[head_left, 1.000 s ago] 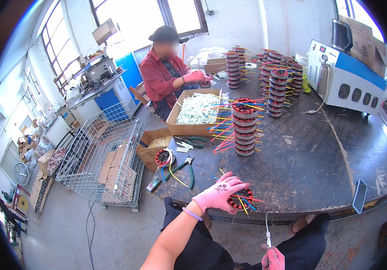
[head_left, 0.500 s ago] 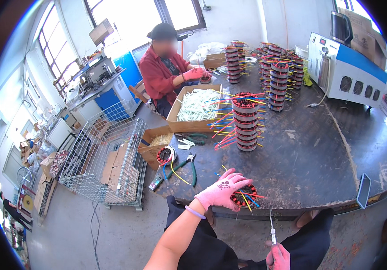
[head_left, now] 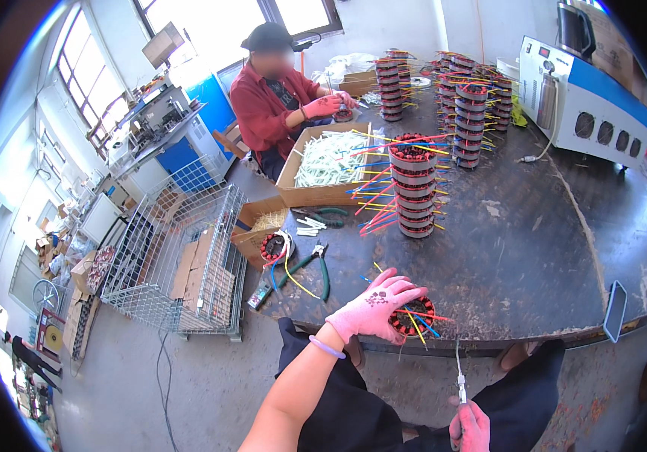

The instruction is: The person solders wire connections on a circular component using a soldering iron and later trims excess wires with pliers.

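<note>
My left hand (head_left: 372, 310), in a pink glove, grips the side of a ring-shaped motor stator (head_left: 423, 307) at the table's near edge. Red, yellow and blue wires stick out of the stator. Low in front of my lap, my right hand (head_left: 472, 428), also gloved in pink, is closed round a slim, metal-tipped tool (head_left: 462, 388). A thin pale cord or rod runs from its tip up to the table edge; its exact kind is unclear. Beyond my left hand stands a tall stack of wired stators (head_left: 414, 188).
Left on the table lie green-handled pliers (head_left: 324, 275), another stator (head_left: 272, 247) and white tube pieces (head_left: 309, 227). A cardboard box (head_left: 323, 197) holds many pale tubes. Across the table, a person in red (head_left: 259, 105) handles a stator. A phone-like slab (head_left: 615, 312) sits at the right edge.
The whole view has shifted slightly. My left hand keeps its grip on the stator, and my right hand still holds the slim tool below the table edge.
</note>
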`<state>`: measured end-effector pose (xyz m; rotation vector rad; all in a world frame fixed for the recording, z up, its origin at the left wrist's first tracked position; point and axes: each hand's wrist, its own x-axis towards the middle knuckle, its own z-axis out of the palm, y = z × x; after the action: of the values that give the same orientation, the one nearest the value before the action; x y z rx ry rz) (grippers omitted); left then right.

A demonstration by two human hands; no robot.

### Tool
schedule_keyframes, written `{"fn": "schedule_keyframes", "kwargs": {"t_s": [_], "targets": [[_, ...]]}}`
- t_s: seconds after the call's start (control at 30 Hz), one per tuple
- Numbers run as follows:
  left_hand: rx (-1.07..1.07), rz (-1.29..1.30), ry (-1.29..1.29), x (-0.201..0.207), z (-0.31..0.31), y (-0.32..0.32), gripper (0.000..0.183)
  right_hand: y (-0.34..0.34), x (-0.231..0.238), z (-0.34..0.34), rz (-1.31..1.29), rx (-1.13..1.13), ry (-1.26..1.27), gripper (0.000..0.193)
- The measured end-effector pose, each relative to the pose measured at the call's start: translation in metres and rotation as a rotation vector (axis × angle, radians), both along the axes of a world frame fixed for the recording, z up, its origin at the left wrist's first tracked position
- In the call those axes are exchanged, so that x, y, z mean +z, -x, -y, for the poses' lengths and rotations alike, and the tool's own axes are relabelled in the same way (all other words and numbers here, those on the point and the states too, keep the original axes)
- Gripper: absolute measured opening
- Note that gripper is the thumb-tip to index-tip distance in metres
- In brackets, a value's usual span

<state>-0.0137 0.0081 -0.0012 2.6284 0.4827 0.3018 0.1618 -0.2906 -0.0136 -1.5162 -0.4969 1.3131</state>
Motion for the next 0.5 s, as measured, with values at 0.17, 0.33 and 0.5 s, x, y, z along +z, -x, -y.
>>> {"fn": "schedule_keyframes", "kwargs": {"t_s": [0.17, 0.33, 0.5], "targets": [[0.003, -0.012, 0.004, -0.001, 0.001, 0.0, 0.104, 0.0, 0.0, 0.001, -0.002, 0.016, -0.005, 0.031], [-0.001, -0.011, 0.003, -0.001, 0.0, 0.0, 0.103, -0.002, -0.004, 0.0, -0.006, 0.014, -0.012, 0.031], [0.003, -0.008, -0.004, 0.0, 0.0, 0.0, 0.104, -0.003, -0.01, 0.002, 0.014, 0.033, -0.018, 0.032]]}}
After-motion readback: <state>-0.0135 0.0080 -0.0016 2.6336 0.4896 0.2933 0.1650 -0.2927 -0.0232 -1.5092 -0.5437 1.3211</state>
